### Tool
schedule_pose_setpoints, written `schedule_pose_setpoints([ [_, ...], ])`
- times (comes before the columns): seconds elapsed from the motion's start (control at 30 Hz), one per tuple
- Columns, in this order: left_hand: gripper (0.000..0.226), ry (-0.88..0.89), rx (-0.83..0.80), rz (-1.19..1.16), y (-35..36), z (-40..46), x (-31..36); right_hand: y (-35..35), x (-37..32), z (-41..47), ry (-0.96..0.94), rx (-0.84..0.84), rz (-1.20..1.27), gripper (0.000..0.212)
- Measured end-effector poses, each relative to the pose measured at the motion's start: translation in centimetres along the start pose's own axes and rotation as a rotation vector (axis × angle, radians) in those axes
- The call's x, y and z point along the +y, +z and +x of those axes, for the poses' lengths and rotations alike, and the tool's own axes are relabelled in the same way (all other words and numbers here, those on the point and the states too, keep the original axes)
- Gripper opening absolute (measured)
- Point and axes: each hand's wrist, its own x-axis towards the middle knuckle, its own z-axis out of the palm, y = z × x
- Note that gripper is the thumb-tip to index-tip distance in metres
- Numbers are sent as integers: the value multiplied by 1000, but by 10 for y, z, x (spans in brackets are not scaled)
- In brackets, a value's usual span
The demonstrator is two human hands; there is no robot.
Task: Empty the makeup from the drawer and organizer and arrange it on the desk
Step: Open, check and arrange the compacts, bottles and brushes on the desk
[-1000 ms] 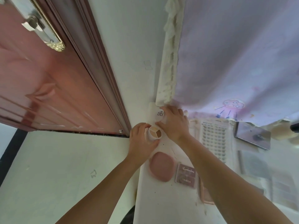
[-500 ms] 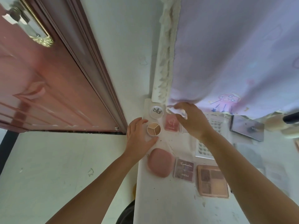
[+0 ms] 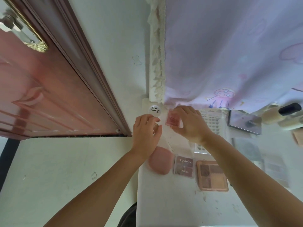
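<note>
The desk (image 3: 164,202) is narrow and its left edge drops straight to the floor beside the door (image 3: 49,95), so anything nudged that way would likely fall. The makeup is laid in rows along that edge, which I think is the main risk: the pink puff (image 3: 159,160) already lies right at the edge, and the left forearm passes just over it, so a careless pull back could sweep it off. The big palette (image 3: 212,176) and the small palette (image 3: 184,167) sit safer, further in. The curtain (image 3: 229,54) hangs down to the back row and could drag on the white lid (image 3: 155,110) there.

The right hand (image 3: 188,124) has its fingers curled round a small pink compact (image 3: 172,120), pinching it by its sides and holding it flat on the desk, just right of the lid. If it is slid further left, it may knock the lid.

The left hand (image 3: 146,130) lies palm down near the desk edge, fingers bent over something small. That item is hidden, so I cannot tell whether it grips it or only covers it.
</note>
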Motion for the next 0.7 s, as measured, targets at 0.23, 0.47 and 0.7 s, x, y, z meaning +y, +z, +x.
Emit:
schedule_pose_setpoints([
  [0.23, 41, -842, -485, -1369, -31, 9, 77, -59, -16, -35, -20, 86, 378, 46],
  [0.47, 37, -1066, -540, -1694, -17, -18, 88, -62, -5, -58, 18, -94, 406, 43],
  [0.7, 39, -1166, -496, -1837, -11, -31, 78, -75, 10, -33, 270, -395, 787, 15],
])
